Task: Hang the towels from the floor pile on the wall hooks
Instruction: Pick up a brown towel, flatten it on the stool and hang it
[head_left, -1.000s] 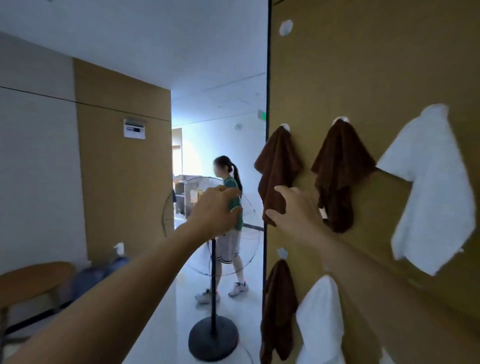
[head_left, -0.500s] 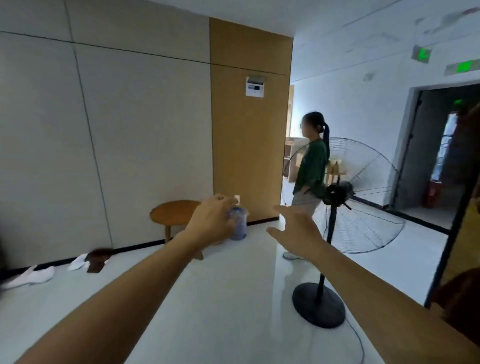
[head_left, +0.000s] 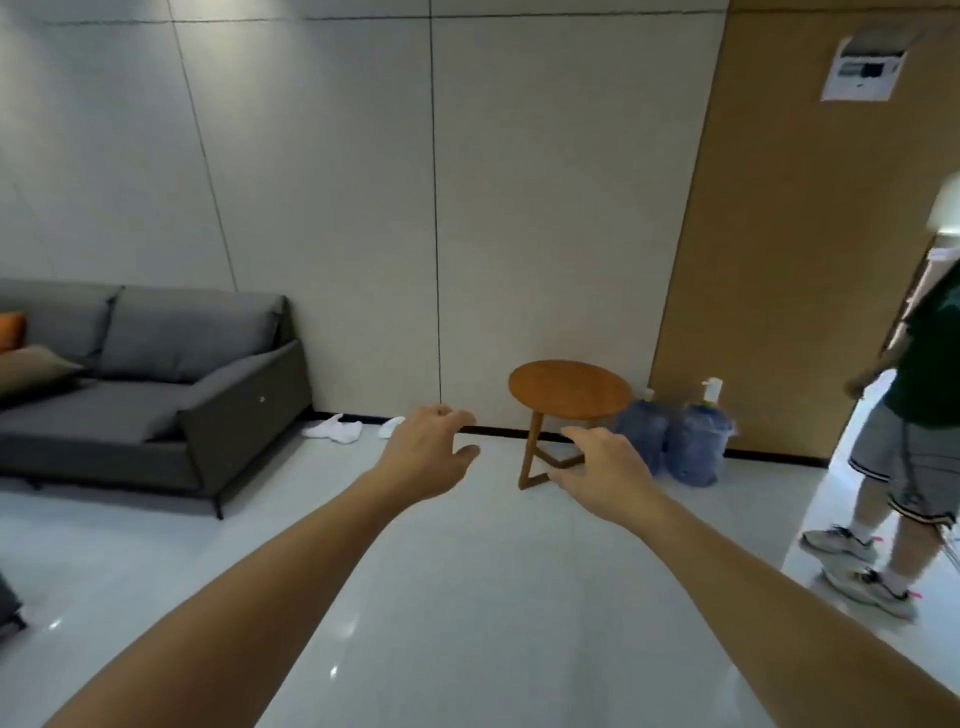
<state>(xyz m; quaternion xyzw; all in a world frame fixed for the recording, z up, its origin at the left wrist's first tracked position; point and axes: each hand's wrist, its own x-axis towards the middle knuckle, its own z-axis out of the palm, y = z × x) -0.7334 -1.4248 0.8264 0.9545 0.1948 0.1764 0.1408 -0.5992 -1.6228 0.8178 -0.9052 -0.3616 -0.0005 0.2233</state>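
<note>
Towels (head_left: 335, 430) are seen lying on the pale floor (head_left: 467, 597) at the foot of the panelled wall (head_left: 363, 208), white and crumpled, just right of the grey sofa (head_left: 140, 384) and touching the dark skirting line; a smaller white piece (head_left: 390, 426) is seen a little further from the sofa along the same wall. Both bare arms are held out forward over the floor, well apart from the towels. The left hand (head_left: 423, 451) is raised with its fingers loosely curled and nothing is held in its grip. The right hand (head_left: 605, 465) is stretched with fingers relaxed and slightly spread, its grip likewise apart and empty. A round wooden stool (head_left: 570, 391) on angled legs is placed further right of the sofa, against the wall and partly hidden by the right hand. Two blue water jugs (head_left: 670, 435) are set on the floor beyond the stool, one topped with a white pump, at the base of a tan wood panel (head_left: 805, 234) that carries a small white device (head_left: 860, 70). At the far side from the sofa, a person (head_left: 904, 447) in a dark green top, grey shorts and sneakers is seen at the frame edge.
</note>
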